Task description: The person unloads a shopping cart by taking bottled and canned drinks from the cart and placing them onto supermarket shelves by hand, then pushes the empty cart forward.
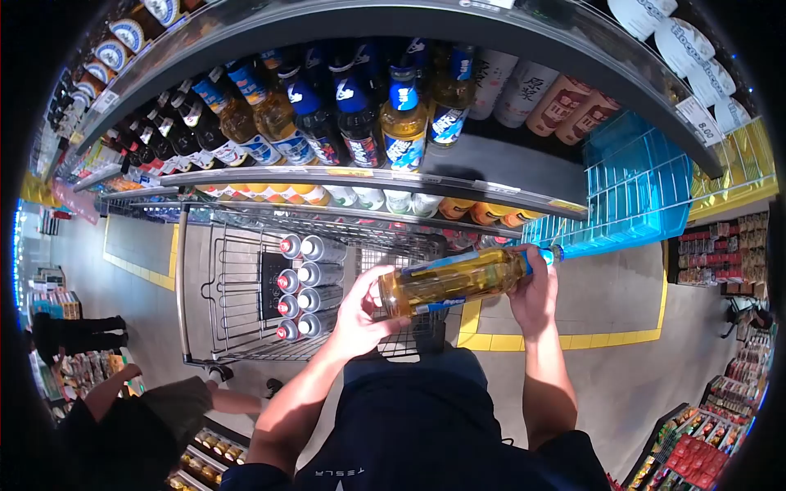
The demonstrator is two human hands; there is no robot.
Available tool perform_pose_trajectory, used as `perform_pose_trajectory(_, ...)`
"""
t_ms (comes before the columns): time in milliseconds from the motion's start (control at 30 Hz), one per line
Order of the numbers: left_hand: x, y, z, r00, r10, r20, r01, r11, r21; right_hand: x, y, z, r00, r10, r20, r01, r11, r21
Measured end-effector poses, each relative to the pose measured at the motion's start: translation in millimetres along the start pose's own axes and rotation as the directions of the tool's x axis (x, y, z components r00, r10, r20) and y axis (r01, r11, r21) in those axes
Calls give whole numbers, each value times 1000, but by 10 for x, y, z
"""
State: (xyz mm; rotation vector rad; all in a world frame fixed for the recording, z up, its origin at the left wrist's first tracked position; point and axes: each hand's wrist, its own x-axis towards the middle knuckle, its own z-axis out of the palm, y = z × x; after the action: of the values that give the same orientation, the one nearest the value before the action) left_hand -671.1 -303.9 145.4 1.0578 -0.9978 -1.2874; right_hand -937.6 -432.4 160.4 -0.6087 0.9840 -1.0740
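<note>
Store floor [614, 295], shelf-lined aisle | left hand [360, 315] wrapped round base, right hand [536, 295] round neck: amber bottle [458, 282] sideways between, 2-ended grip probably for steadiness | left of left hand: cart [182, 278], silver containers [323, 274] grouped close, perhaps saving room | beyond hands: shelf [508, 159], bottles upright [403, 127], likely for easy reach

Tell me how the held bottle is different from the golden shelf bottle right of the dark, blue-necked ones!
The held bottle lies sideways, but the shelf bottle stands. The held bottle is between the left grip and right grip; the shelf bottle rests on the shelf. The held bottle shows mostly golden side; the shelf bottle shows a blue-and-white label. Both look golden with some blue.
</note>
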Motion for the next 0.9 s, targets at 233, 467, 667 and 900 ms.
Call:
perform_pose_trajectory(233,-114,120,62,821,494,287,-533,480,697,-61,-332,116,995,98,-21,-99,994,-52)
perform_pose_trajectory(467,-63,219,354,987,-155,42,160,968,-191,-113,-509,179,937,-265,225,253,964,81)
perform_pose_trajectory(667,61,126,330,993,-112,36,115,989,-95,-178,-862,296,988,-114,104,141,938,-317)
perform_pose_trajectory(900,867,219,290,999,45,4,-45,993,113,-113,-957,593,933,-359,-11,350,916,-194)
